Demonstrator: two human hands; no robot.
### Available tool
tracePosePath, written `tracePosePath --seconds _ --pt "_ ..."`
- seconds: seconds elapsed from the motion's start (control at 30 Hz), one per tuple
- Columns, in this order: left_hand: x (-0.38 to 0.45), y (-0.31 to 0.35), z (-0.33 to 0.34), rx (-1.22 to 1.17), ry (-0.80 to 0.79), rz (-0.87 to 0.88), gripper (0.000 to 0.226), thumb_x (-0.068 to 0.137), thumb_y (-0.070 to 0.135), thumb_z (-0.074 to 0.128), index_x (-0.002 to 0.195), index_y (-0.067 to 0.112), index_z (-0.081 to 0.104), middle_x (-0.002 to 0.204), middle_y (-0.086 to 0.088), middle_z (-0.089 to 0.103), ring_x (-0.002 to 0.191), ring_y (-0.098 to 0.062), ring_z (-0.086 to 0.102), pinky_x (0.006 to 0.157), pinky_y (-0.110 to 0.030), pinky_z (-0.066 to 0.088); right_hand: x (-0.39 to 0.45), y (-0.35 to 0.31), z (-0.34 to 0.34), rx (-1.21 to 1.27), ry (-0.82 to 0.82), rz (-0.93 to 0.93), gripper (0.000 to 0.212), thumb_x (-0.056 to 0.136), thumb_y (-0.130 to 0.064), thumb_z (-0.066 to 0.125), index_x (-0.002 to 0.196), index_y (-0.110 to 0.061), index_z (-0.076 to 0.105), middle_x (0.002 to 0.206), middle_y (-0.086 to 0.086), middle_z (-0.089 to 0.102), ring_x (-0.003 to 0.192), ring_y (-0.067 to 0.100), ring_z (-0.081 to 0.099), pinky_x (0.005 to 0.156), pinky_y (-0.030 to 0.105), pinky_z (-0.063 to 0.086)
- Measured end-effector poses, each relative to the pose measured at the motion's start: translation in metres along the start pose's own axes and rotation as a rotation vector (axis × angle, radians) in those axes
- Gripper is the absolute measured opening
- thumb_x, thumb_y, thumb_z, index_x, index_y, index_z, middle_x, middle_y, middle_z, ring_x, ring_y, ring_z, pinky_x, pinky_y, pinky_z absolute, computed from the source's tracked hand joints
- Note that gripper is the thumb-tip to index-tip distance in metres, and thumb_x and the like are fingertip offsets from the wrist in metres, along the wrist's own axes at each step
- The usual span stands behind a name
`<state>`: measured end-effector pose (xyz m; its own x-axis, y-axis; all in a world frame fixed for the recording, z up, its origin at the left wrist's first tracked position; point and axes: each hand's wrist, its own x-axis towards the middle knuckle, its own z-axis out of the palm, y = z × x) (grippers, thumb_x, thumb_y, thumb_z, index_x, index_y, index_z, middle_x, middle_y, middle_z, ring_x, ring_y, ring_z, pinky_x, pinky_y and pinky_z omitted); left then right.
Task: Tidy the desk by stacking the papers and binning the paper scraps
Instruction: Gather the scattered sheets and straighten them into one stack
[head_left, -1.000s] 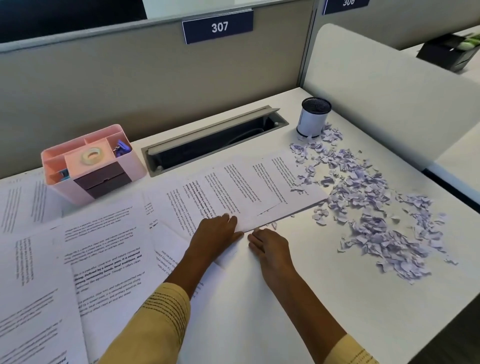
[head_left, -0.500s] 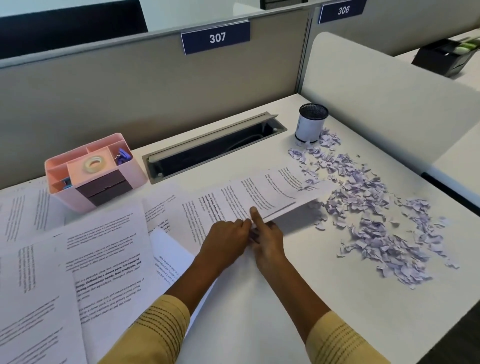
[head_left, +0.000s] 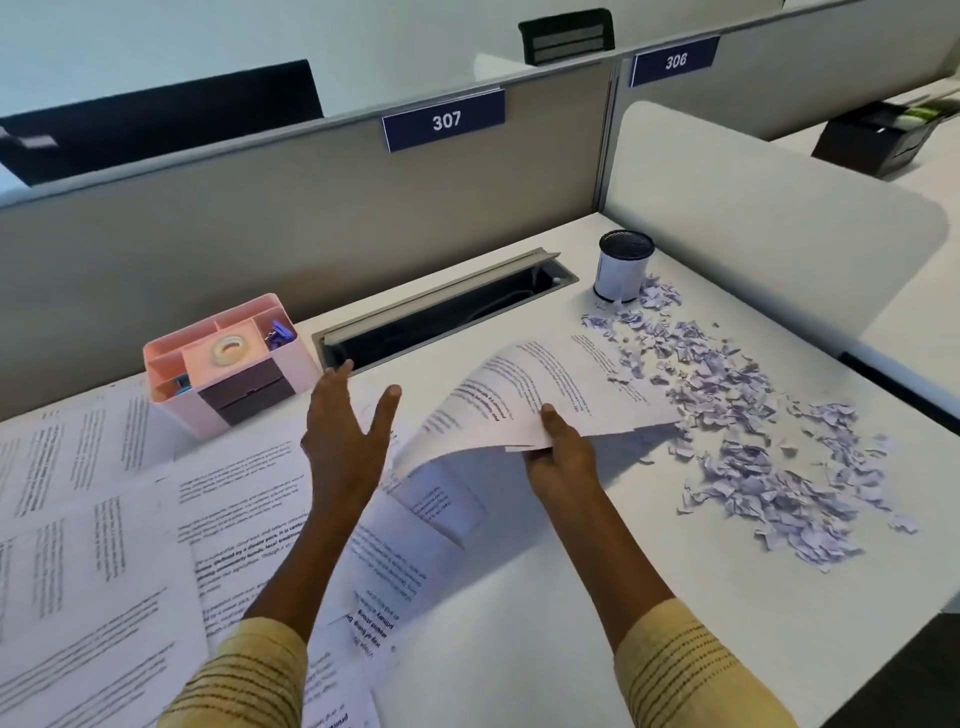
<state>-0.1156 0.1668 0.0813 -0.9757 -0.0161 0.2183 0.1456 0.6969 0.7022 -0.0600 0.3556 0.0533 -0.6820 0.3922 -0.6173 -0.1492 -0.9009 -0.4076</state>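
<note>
My right hand (head_left: 558, 449) pinches the near edge of a few printed sheets (head_left: 524, 395), thumb on top, and holds them lifted and curved above the desk. My left hand (head_left: 345, 428) hovers beside them with fingers spread and holds nothing. More printed papers (head_left: 156, 519) lie scattered flat over the left half of the desk, some overlapping. A wide spread of lilac paper scraps (head_left: 753, 431) covers the right side. A small white cylindrical bin (head_left: 623, 267) with a dark mesh inside stands at the back, just beyond the scraps.
A pink desk organiser (head_left: 228, 358) with a tape roll stands at the back left. An open cable tray (head_left: 447, 312) is sunk into the desk behind the papers. A grey partition (head_left: 311, 218) closes the back and a white divider (head_left: 769, 234) the right.
My right hand has taken hold of the sheets and raised them off the desk. My left hand has let go of them and lifted away, fingers spread.
</note>
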Motion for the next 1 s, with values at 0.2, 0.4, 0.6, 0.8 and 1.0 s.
tracePosePath --seconds 0.2,0.4,0.6,0.8,1.0 --pt "0.000 0.024 -0.023 -0.505 -0.184 -0.422 0.083 0.081 0.059 0.055 0.149 0.027 0.021 0.157 -0.005 0.024 0.135 -0.032 0.038 0.099 -0.046 0.045 -0.024 0.013 0.014 0.124 -0.112 0.046 0.024 0.090 -0.007 0.060 0.113 -0.009 0.059 0.071 0.008 0.074 0.061 0.021 0.071 0.050 0.035 0.058" --pt "0.000 0.033 -0.057 -0.821 -0.121 -0.329 0.048 0.094 0.043 0.051 0.135 0.021 0.041 0.142 -0.003 0.044 0.121 -0.023 0.051 0.082 -0.029 0.053 -0.046 0.010 0.029 0.293 -0.176 0.104 0.038 0.091 -0.021 0.060 0.127 -0.011 0.056 0.098 0.014 0.070 0.063 0.027 0.071 0.047 0.036 0.057" --pt "0.010 0.010 -0.089 -0.858 0.025 -0.321 0.032 0.095 0.043 0.051 0.122 0.026 0.051 0.123 0.000 0.059 0.117 -0.022 0.056 0.082 -0.032 0.053 -0.068 0.011 0.050 0.275 -0.329 0.082 0.039 0.093 -0.026 0.056 0.128 -0.009 0.052 0.101 0.017 0.067 0.080 0.031 0.068 0.050 0.038 0.058" --pt "0.000 -0.033 -0.097 -0.778 -0.029 -0.512 0.046 0.096 0.045 0.047 0.136 0.023 0.042 0.139 -0.006 0.050 0.119 -0.028 0.055 0.093 -0.043 0.051 -0.071 0.024 0.046 0.294 -0.215 0.096 0.034 0.092 -0.025 0.059 0.121 -0.008 0.058 0.081 0.013 0.073 0.058 0.025 0.071 0.043 0.032 0.054" --pt "-0.018 -0.064 -0.106 -0.987 -0.227 -0.718 0.053 0.095 0.051 0.040 0.123 0.008 0.053 0.121 -0.018 0.062 0.097 -0.032 0.065 0.077 -0.043 0.054 -0.074 0.040 0.042 -0.138 -0.345 0.048 0.024 0.090 -0.024 0.060 0.109 -0.009 0.062 0.104 0.014 0.070 0.092 0.030 0.066 0.070 0.047 0.058"
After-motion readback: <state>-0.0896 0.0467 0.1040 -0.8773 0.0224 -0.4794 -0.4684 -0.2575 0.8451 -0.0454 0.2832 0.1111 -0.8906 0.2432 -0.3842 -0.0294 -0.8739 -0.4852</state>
